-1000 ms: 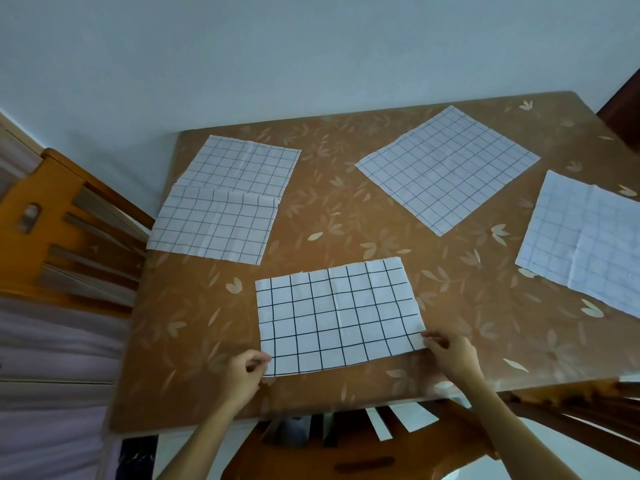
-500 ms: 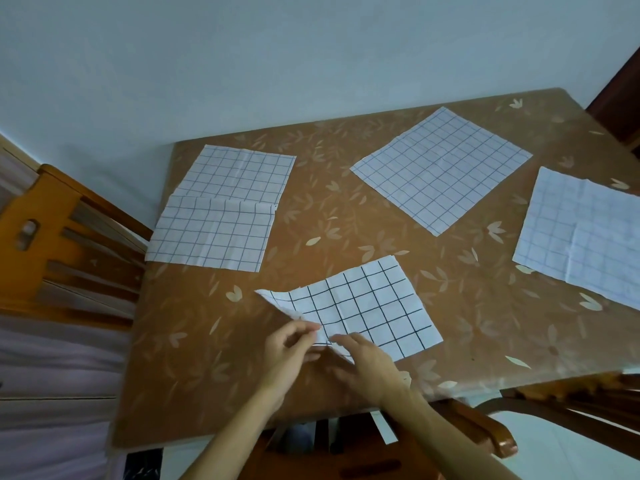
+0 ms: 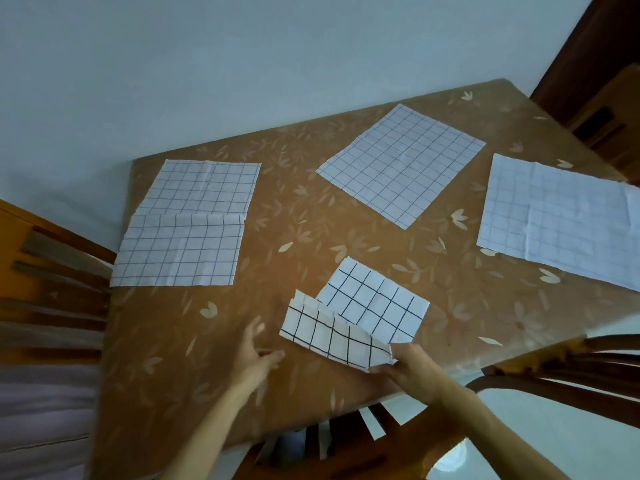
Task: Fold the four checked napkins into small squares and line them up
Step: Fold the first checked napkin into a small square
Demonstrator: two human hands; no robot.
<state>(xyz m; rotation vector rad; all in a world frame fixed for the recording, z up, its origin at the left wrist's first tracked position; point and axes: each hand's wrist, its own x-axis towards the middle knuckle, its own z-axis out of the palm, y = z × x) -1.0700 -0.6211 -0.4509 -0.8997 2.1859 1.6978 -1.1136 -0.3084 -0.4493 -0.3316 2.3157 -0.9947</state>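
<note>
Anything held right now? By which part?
Right hand pinches the half-folded checked napkin at its near-right corner. Left hand holds nothing.

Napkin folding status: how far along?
Done: nothing, since no napkin is a small square yet. In hand: the near napkin is partly folded; the right hand pinches its near corner with a flap raised, and the left hand is open beside it. Left: finish it, fold the left napkin, far napkin and right napkin, all spread open, then line up all four.
</note>
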